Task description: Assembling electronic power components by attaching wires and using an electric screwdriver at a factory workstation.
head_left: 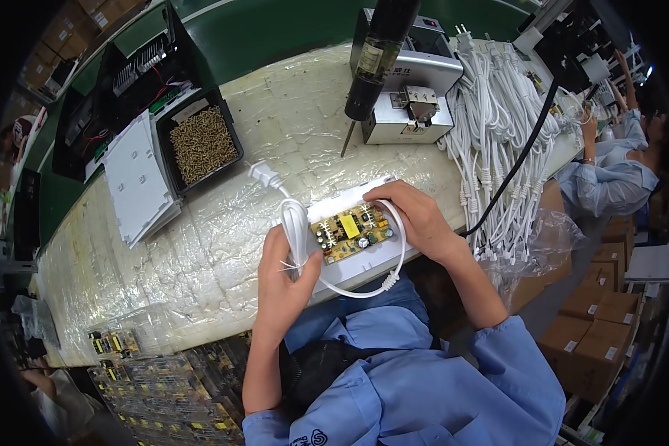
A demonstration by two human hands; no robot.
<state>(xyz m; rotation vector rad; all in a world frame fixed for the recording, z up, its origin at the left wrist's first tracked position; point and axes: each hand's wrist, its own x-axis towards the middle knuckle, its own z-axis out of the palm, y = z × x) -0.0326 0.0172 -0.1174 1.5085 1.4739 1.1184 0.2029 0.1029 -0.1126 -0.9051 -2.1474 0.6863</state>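
Observation:
A circuit board [351, 233] with a yellow-topped transformer lies on a white plastic panel [360, 263] near the table's front edge. My left hand [284, 275] is closed round a coiled, tied white power cord [295, 230] at the panel's left side. The cord's plug [264, 175] points away from me on the table. From the bundle, the cord loops in front of the board and up to my right hand [415, 215]. Those fingers are bent at the panel's far right corner, against the cord's end; whether they grip the cord or the panel too is hidden.
A black bin of brass-coloured screws [204, 145] stands far left beside stacked white panels [137, 182]. An electric screwdriver [379, 59] hangs in front of a metal screw feeder [409, 111]. White cords [494, 141] are heaped right. Trays of circuit boards [171, 386] sit lower left; a co-worker [609, 171] is at right.

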